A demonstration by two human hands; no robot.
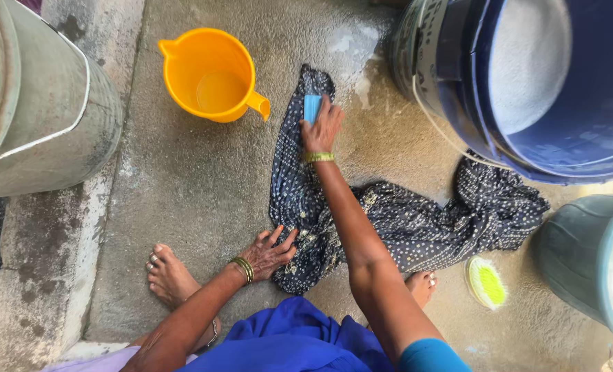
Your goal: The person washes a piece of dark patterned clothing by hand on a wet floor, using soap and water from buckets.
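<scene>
A dark blue cloth with small white dots (403, 227) lies spread on the wet concrete floor. My right hand (322, 127) reaches forward and grips a light blue bar of soap (311, 107), pressing it on the far end of the cloth. My left hand (271, 252) lies flat with fingers apart on the near edge of the cloth, holding it down. Both wrists carry gold bangles. My bare feet rest on the floor on either side of the cloth.
An orange plastic jug (210, 72) with some water stands at the back left of the cloth. A grey metal bucket (38, 103) is at left, a large blue bucket (527, 83) at back right, a grey-green tub (589, 262) at right. A yellow-green scrub brush (486, 282) lies nearby.
</scene>
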